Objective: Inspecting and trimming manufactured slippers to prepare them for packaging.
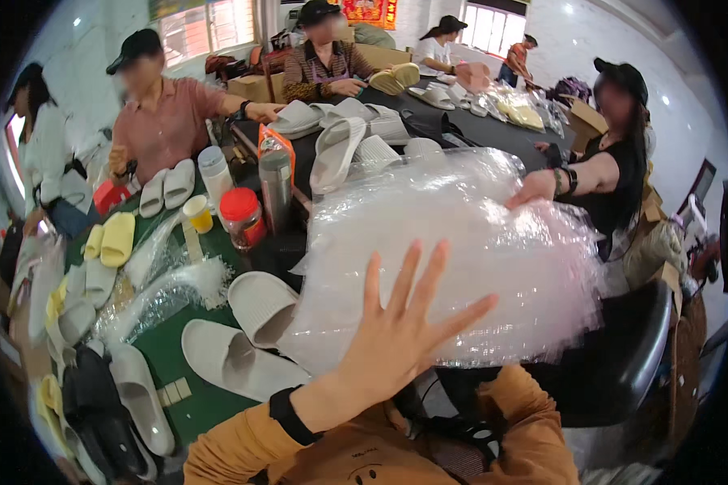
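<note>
My left hand (396, 339) is open, fingers spread wide, over the near side of a big stack of clear plastic bags (429, 210); whether it touches them I cannot tell. A black band circles that wrist. At the stack's far right, the hand (534, 190) of a person in a black top lies on the plastic. My right sleeve (526, 412) shows below the bags, but the hand itself is not visible. Two light grey slides (263, 307) lie just left of the stack, on the green table top (198, 404).
Beyond the bags, more grey slides (336, 149) are heaped on the dark table. Left stand a red-lidded jar (241, 218), a steel thermos (275, 190) and a white bottle (214, 174). Yellow (119, 238) and black slides (97, 404) lie at far left. Several people work around.
</note>
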Demonstrator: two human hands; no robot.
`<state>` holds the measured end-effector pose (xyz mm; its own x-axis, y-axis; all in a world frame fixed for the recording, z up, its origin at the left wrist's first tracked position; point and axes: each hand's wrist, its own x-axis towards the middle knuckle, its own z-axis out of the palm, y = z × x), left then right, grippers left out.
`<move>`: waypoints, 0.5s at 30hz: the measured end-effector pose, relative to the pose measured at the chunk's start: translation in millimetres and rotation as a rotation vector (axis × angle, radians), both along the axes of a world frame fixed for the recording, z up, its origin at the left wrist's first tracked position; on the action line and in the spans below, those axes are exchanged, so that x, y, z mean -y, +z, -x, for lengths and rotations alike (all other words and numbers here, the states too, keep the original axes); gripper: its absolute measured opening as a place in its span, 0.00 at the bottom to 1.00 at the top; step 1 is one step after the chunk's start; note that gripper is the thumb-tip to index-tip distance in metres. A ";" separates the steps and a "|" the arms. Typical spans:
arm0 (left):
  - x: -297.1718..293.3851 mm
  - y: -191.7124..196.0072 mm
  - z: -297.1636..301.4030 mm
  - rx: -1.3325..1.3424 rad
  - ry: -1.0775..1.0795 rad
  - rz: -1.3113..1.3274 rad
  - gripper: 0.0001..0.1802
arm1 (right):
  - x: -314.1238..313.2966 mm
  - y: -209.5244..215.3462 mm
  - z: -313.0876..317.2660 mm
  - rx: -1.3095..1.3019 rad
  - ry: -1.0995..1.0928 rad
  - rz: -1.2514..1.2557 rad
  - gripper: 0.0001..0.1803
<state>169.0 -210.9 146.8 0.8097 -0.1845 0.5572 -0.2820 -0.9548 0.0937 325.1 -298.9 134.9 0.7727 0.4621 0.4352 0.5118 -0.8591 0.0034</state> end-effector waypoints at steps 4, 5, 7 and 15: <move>-31.4 13.9 -15.8 -0.135 -0.031 0.087 0.61 | 18.8 15.5 -22.9 -0.019 -0.036 -0.064 0.11; -36.1 17.1 -18.6 -0.178 -0.031 0.092 0.62 | 34.6 21.8 -25.9 -0.018 -0.040 -0.067 0.11; -46.2 10.7 -25.8 -0.236 -0.103 0.155 0.61 | 26.3 28.1 -21.8 -0.010 -0.040 -0.070 0.11; -26.3 -11.3 -15.7 -0.183 -0.375 0.255 0.47 | 7.9 37.8 23.8 0.039 0.028 -0.128 0.10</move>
